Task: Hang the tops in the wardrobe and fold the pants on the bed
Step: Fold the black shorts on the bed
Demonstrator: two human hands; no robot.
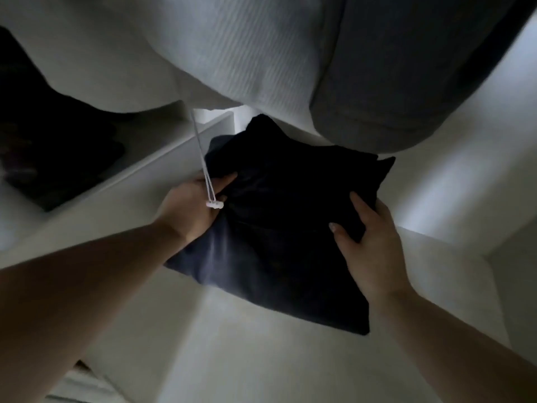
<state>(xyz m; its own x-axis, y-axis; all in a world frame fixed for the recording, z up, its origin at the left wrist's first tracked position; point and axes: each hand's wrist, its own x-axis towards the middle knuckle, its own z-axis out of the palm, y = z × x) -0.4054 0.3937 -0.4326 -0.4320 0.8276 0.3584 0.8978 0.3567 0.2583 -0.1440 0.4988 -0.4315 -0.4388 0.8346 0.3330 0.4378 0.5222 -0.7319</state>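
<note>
Your left hand (193, 206) and right hand (367, 228), 2 grips on the folded dark garment (284, 228), risk snagging the dangling drawstring (203, 164), unfolding it.

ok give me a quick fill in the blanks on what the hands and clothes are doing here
1. Both hands grip a folded dark ____ garment lying on a white shelf.
2. The left hand grips the garment's ____ edge.
3. A white ____ dangles in front of the left hand.
4. Above the right hand hangs a ____ top, beside a white ribbed top.

Missing words: blue; left; drawstring; grey
</note>
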